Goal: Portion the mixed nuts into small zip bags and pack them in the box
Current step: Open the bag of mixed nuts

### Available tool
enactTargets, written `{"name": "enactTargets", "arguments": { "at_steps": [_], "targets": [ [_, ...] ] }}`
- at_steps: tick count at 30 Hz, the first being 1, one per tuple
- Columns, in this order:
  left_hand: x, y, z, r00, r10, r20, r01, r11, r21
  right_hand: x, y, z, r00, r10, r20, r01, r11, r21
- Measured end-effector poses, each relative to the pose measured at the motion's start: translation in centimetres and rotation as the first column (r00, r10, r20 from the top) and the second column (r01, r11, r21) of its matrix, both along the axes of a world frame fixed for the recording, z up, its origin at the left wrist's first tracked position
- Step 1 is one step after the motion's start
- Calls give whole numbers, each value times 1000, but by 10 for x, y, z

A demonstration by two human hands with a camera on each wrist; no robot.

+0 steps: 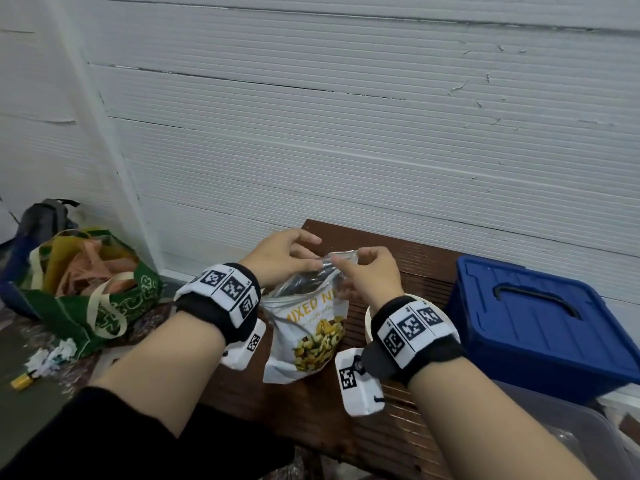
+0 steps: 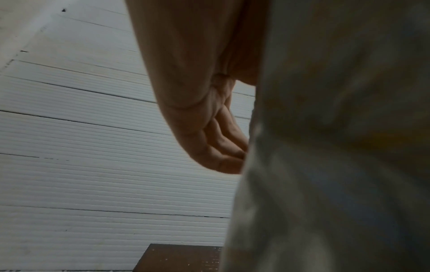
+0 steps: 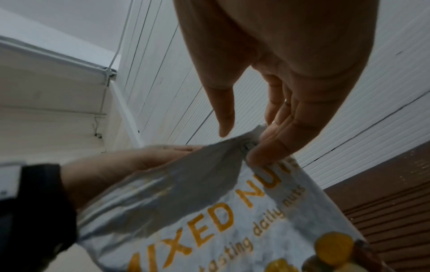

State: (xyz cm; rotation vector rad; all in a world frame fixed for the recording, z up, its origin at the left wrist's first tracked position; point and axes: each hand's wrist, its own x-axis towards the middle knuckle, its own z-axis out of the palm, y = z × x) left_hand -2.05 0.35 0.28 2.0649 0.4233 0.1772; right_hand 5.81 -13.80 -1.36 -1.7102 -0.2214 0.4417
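Note:
A white and silver pouch (image 1: 311, 334) printed "MIXED NUTS" stands upright on the brown slatted bench (image 1: 398, 445). Its foil top is open. My left hand (image 1: 308, 254) grips the top rim on the left side, fingers curled over it. My right hand (image 1: 341, 263) pinches the rim on the right. In the right wrist view the pouch (image 3: 209, 220) fills the lower frame and the right hand's fingertips (image 3: 263, 152) press its top edge. In the left wrist view the pouch (image 2: 337, 165) hides most of the left hand (image 2: 223, 147). A blue lidded box (image 1: 530, 323) sits to the right.
A white cup (image 1: 368, 320) stands partly hidden behind my right wrist. A clear plastic tub (image 1: 571, 438) is at the bottom right. On the floor to the left are a green tote bag (image 1: 97, 289) and crumpled paper (image 1: 52, 355). A white ribbed wall (image 1: 346, 133) backs the bench.

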Motion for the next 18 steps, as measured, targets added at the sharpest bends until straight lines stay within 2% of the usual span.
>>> {"name": "enactTargets", "arguments": {
  "at_steps": [3, 6, 9, 12, 15, 18],
  "targets": [
    [0, -4, 0, 997, 77, 29, -80, 991, 106, 7, 5, -3, 1000, -22, 21, 22, 999, -27],
    [-7, -5, 0, 988, 146, 42, -148, 987, 67, 12, 2, -2, 1000, 0, -27, 1, 1000, 20],
    [-16, -5, 0, 991, 132, 0, -132, 991, -26, 14, -1, -1, 997, 55, -56, -52, 997, 59],
    [-19, -3, 2, 997, 56, -55, -62, 993, -104, 13, 1, -2, 995, 95, -7, -94, 994, 59],
    [-12, -4, 3, 997, -14, -70, 8, 996, -90, 12, 9, -4, 988, 139, 73, -141, 990, 26],
    [-2, -2, -4, 999, 37, -40, -39, 998, -40, 16, 15, -6, 983, 129, 132, -126, 992, -34]
  ]
}}
